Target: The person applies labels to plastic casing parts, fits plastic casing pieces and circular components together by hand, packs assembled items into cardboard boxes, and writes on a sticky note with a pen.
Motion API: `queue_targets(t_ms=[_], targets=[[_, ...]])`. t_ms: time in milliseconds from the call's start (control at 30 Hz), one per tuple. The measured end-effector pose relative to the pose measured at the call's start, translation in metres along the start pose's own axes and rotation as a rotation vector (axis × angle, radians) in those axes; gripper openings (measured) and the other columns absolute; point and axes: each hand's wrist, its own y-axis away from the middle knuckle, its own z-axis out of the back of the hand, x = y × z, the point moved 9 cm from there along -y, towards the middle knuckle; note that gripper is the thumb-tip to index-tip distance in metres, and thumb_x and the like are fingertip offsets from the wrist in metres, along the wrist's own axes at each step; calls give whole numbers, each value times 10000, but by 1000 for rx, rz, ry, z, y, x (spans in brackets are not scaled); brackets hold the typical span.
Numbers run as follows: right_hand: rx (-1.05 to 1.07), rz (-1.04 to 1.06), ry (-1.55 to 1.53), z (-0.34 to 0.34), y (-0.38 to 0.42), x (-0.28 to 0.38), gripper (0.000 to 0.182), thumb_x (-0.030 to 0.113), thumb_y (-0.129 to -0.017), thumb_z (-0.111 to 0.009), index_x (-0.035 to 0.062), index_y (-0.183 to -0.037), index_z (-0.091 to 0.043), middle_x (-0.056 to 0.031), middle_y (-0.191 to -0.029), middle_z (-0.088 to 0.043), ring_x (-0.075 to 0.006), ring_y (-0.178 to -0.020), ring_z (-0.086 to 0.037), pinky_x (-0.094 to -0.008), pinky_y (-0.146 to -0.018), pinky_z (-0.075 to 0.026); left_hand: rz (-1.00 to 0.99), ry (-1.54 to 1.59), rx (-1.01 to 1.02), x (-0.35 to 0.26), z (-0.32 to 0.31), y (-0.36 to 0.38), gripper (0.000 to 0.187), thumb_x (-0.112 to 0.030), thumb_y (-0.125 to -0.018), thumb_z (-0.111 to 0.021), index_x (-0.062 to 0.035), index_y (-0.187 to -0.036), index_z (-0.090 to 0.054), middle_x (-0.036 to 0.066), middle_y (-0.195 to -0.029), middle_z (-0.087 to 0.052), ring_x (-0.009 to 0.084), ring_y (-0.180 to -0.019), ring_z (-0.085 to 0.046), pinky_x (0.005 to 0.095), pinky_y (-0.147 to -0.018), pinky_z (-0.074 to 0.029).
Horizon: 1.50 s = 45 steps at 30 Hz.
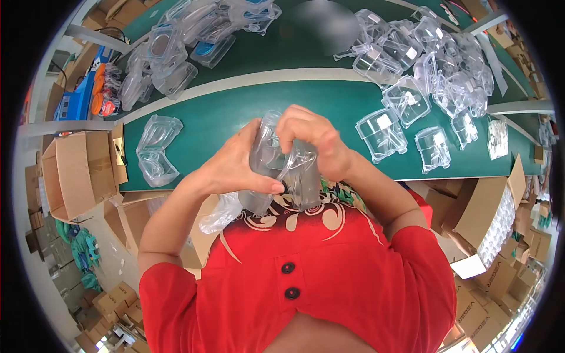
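In front of my chest, a clear plastic clamshell case is held between both hands, its two halves apart. My left hand grips the left half, with the thumb across the lower front. My right hand has its fingers curled over the top of the right half. What lies inside, if anything, I cannot make out. Nearest on the left, an opened clear clamshell lies on the green tabletop. To the right of my right hand lie clear plastic cases with white pieces on them.
Clear shells pile up at the back left, and more clear cases at the back right. A blue device stands far left. Open cardboard boxes flank the table, one at right. A small bundle lies at the right edge.
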Motion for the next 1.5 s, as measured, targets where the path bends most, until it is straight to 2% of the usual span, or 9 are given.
queue_targets(t_ms=[133,367,467,633,833,967,1200,1400,1500], targets=[[149,-21,124,-9,-8,5,825,681,-900,-15,24,-683,-464,-103,-769,-497,-238,-753,-469,-330,-705,-381,-5,127,19,-10,-8,-2,1145,-497,-495,-829,174,-1278,-333,298,-1179,-502,364,-1136,-515,373,-984,-392],[-255,-145,146,-4,-3,-15,636,579,-747,-661,-6,-975,-557,-146,-925,-575,-328,-923,-565,-369,-888,-432,200,321,-126,23,14,15,1062,-504,-567,-790,128,-1303,-360,270,-1208,-510,324,-1145,-514,379,-980,-393],[71,-451,357,-14,11,-48,639,365,-657,-813,8,-1124,-563,-159,-1049,-600,-331,-1041,-569,-373,-920,-436,368,414,-190,106,10,36,1011,-516,-639,-748,98,-1340,-356,258,-1255,-496,318,-1194,-486,374,-1003,-375],[274,-332,432,-37,-29,-108,474,178,-734,-744,56,-1162,-582,-137,-1111,-600,-283,-1061,-567,-350,-816,-486,725,591,-346,166,20,92,884,-510,-738,-701,79,-1329,-409,257,-1280,-499,307,-1224,-469,358,-1035,-347],[346,-181,327,-139,-117,-160,396,163,-757,-717,63,-1120,-597,-133,-1078,-605,-312,-1037,-553,-384,-867,-447,355,-378,-958,181,147,165,977,-635,-712,-660,10,-1389,-380,327,-1427,-303,456,-1328,-313,513,-1081,-270],[441,-69,404,-218,-158,-179,375,172,-733,-734,71,-1070,-606,-144,-1035,-604,-345,-1004,-535,-422,-879,-433,682,-250,-872,256,188,186,1117,-660,-633,-713,-222,-1498,-159,287,-1519,-55,527,-1359,-147,748,-963,-197],[367,6,399,-305,-210,-197,388,197,-728,-747,60,-1059,-601,-157,-1028,-602,-358,-994,-539,-430,-870,-441,705,-379,-835,306,213,197,1079,-405,-561,-798,-237,-1470,-242,267,-1467,-242,514,-1227,-373,517,-959,-426],[257,-60,330,-313,-270,-203,490,321,-702,-773,52,-1069,-592,-183,-989,-585,-357,-1004,-545,-416,-884,-442,735,-393,-872,332,257,223,988,-278,-626,-757,-276,-1468,-239,201,-1463,-270,501,-1262,-323,602,-957,-385],[-13,58,598,-250,-318,-226,537,362,-773,-711,41,-1173,-554,-173,-1248,-526,-354,-1123,-512,-431,-952,-407,748,-374,-865,341,252,223,994,-353,-672,-766,-291,-1480,-191,232,-1466,-248,533,-1310,-239,692,-991,-266]])
